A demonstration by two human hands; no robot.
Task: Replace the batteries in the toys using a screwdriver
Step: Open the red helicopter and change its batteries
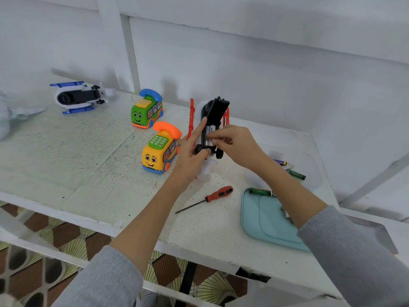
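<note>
Fingers of my right hand [234, 142] pinch the batteries [209, 135] seated in the open underside of the red-and-white toy [213, 120], while my left hand [190, 151] grips the toy from the side, index finger straight along its black base. I hold it tilted up over the middle of the white tabletop [88, 156]. A red-handled screwdriver [205, 198] lies just in front. Loose batteries [290, 168] and a teal tray [270, 222] sit to my right, near the edge; two bus-phone toys [155, 129] stand left.
</note>
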